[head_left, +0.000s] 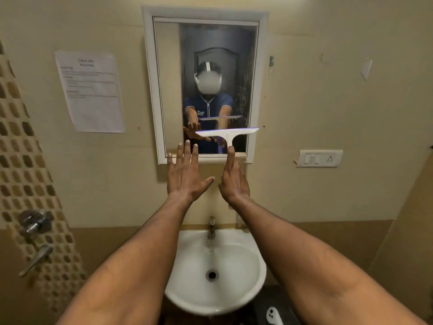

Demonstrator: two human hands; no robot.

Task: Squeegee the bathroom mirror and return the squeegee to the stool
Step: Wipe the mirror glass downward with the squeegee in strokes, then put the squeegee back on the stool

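Right hand [234,181] works a white squeegee [227,133] low on the mirror [168,90].
Its fingers apparently grasp the handle, steering the blade; the left hand [186,174] hovers with fingers released.

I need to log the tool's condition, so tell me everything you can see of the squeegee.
The squeegee is white, plastic-looking and T-shaped: a long blade bar, almost level, on a short stem pointing down. It is held up in front of the lower part of the mirror, which reflects it. The right hand holds the stem. The left hand is open beside it, not touching.
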